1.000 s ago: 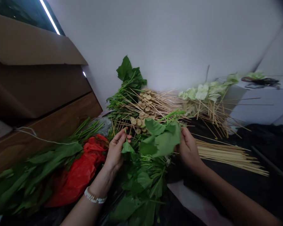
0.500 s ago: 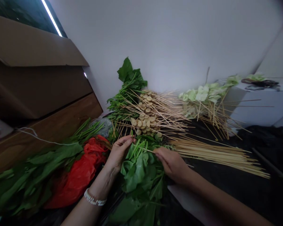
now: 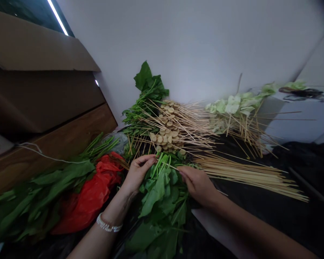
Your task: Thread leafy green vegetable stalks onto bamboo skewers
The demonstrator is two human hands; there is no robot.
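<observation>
Leafy green stems (image 3: 162, 163) sit low in the middle of the frame, between the hands, with a thin bamboo skewer (image 3: 170, 165) across them. From where I stand, everything hinges on that crossing: the skewer slopes gently down from left to right, while the stems run roughly up and down the frame, cut ends up, broad leaves drooping towards the bottom edge. The stems bunch closer to the fingertips of the left hand (image 3: 140, 171) than to the right hand (image 3: 196, 181).

The left thumb and forefinger pinch together at the skewer's left end, seemingly holding it; whether a stem is caught there too, I cannot tell. The right fingers are curled closed around the other end, which vanishes under them.

It is too dim to make out how many stems the skewer passes through, or whether some merely lie against it. The held leaves blend into the greens (image 3: 162, 237) below, which run out of the frame at the bottom. Loose bamboo skewers (image 3: 253, 176) fan out right of centre, their left ends partly hidden behind the right hand.
</observation>
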